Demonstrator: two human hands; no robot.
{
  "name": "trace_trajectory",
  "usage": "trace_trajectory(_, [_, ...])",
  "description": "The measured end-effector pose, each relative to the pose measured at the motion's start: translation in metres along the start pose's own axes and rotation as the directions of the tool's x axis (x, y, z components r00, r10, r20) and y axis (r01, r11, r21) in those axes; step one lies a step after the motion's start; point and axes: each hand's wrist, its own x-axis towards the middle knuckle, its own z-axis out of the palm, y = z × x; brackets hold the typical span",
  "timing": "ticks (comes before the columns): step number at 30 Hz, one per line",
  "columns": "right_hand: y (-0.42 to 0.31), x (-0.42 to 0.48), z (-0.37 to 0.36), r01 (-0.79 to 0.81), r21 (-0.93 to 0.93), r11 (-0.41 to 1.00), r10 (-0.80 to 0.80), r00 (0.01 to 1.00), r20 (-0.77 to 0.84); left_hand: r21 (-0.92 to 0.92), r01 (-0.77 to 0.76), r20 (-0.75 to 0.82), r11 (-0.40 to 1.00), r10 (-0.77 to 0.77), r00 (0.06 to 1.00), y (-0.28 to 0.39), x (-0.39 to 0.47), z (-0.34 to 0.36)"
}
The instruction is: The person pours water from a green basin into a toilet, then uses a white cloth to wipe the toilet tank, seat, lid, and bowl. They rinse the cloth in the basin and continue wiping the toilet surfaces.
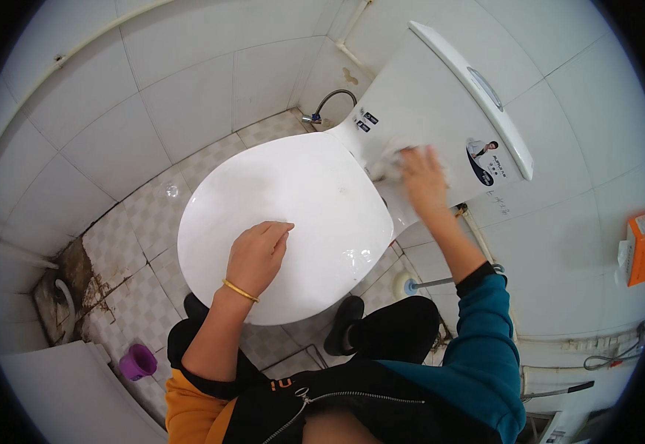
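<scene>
A white toilet with its lid (289, 183) down stands before me. My left hand (258, 252), a gold-coloured bangle at its wrist, is over the lid with its fingers close together. Its palm side is hidden, and no object shows in it. On the lower front of the toilet tank (428, 94), my right hand (425, 180) has hold of a whitish cloth (386, 161). Both that hand and the cloth are blurred. Printed stickers (480, 161) are on the tank front, to the right of the cloth.
A braided water hose (336, 94) runs behind the toilet. On the tiled floor are a purple plastic pail (138, 362) and a plunger-like tool (408, 286). A grey-white box-like unit (72, 388) is at lower left. An orange tissue box (638, 250) sits at the right wall.
</scene>
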Motion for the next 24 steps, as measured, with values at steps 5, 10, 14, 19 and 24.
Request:
trace_trajectory(5, [0.066,0.068,-0.090,-0.387,-0.005,0.922,0.315,0.759,-0.569,0.008,0.021,0.000,1.000,-0.021,1.000,0.002,0.002,-0.003])
trace_trajectory(10, [0.063,0.167,-0.063,-0.225,0.033,0.974,0.198,0.771,-0.605,-0.001,0.022,-0.004,1.000,-0.022,1.000,-0.004,0.005,0.004])
trace_trajectory(14, [0.029,0.174,-0.018,-0.058,-0.100,0.993,0.029,0.963,-0.267,0.024,0.038,0.033,0.999,-0.039,0.999,-0.001,0.009,0.008])
trace_trajectory(19, [-0.020,0.055,0.040,0.192,-0.015,0.981,-0.192,0.971,-0.141,0.029,0.024,0.057,0.999,-0.025,0.998,0.002,0.011,0.013])
trace_trajectory(24, [-0.005,-0.082,0.024,-0.068,0.184,0.981,0.110,0.967,-0.231,-0.006,0.001,0.094,1.000,0.000,0.996,0.008,0.003,0.020])
